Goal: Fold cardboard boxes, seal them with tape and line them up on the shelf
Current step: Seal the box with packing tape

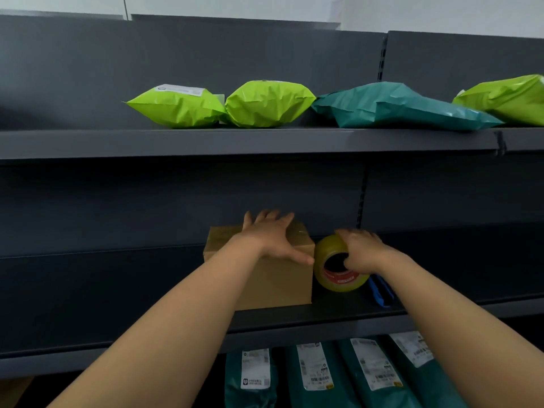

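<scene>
My left hand (pixel 272 235) lies spread flat on the cardboard box (pixel 273 282) on the shelf (pixel 323 316), while my right hand (pixel 360 248) grips the tape roll (pixel 331 270) just beside it.

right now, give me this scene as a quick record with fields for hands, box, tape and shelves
left hand: flat on top of the cardboard box, fingers spread
right hand: fingers curled over the tape roll
cardboard box: closed, standing on the middle shelf
tape roll: just right of the box, hole facing the camera
blue object: right of the tape roll, partly hidden
upper shelf: lime parcels and a teal parcel
below: labelled teal parcels
</scene>
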